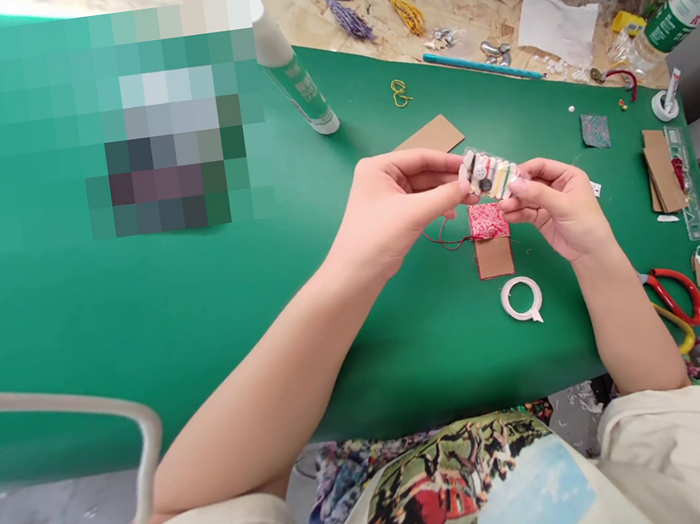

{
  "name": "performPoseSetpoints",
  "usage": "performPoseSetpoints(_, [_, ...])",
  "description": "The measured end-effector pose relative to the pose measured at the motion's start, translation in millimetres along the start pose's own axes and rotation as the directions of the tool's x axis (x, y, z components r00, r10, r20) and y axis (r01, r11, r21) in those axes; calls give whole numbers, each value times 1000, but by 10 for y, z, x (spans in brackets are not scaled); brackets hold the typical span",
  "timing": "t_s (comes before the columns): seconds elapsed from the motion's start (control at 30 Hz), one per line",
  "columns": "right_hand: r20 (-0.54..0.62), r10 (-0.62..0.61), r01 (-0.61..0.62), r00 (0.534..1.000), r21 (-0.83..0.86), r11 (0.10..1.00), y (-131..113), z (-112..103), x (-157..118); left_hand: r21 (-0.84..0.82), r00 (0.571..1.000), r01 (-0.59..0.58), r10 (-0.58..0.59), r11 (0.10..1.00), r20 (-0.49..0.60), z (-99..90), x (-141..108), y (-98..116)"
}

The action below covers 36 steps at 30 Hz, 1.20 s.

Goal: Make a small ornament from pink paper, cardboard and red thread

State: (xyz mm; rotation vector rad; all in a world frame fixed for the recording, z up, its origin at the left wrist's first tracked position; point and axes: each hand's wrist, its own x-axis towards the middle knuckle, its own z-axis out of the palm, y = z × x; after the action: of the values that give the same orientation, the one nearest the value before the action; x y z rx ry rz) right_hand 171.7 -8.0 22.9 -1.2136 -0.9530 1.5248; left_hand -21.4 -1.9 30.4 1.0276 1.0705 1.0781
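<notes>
Between my two hands is a small clear packet of sewing thread and buttons [488, 175], raised over the green table. My left hand [402, 195] pinches its left end between thumb and fingers. At the opposite end, my right hand [552, 201] grips it the same way. White, yellow, red and dark threads show through the plastic, along with a white and a black button. Just below lies a cardboard piece partly covered in red patterned cloth [489, 222], with a dark red cord trailing left. A roll of white tape [521, 300] rests nearer to me.
A spray can [293, 80] lies at the upper left of my hands. Red-handled scissors [677, 296] are by the right edge, near cardboard strips [662, 174] and a clear ruler [686, 183]. A blue pencil [482, 66] lies at the back. A pixelated patch hides the upper left.
</notes>
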Motion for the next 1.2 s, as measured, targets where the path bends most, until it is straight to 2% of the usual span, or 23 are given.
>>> performPoseSetpoints(0.33, [27, -21, 21, 999, -13, 1000, -22, 51, -19, -13, 1000, 4, -4, 1000, -8, 11, 8, -16])
performPoseSetpoints(0.6, [-20, -9, 9, 1000, 1, 1000, -1, 29, -2, -122, 995, 89, -83, 988, 53, 10, -10, 31])
performPoseSetpoints(0.87, [-50, -41, 40, 998, -26, 999, 13, 63, -25, -94, 995, 94, -92, 991, 24, 22, -18, 47])
performPoseSetpoints(1.03, [-42, -50, 48, 998, -55, 997, 14, 57, -29, -72, 999, 53, -52, 996, 13, 30, -22, 36])
performPoseSetpoints(1.2, [-30, -26, 26, 999, -1, 1000, 21, 60, -22, -47, 999, 43, -43, 998, 9, 35, -22, 30])
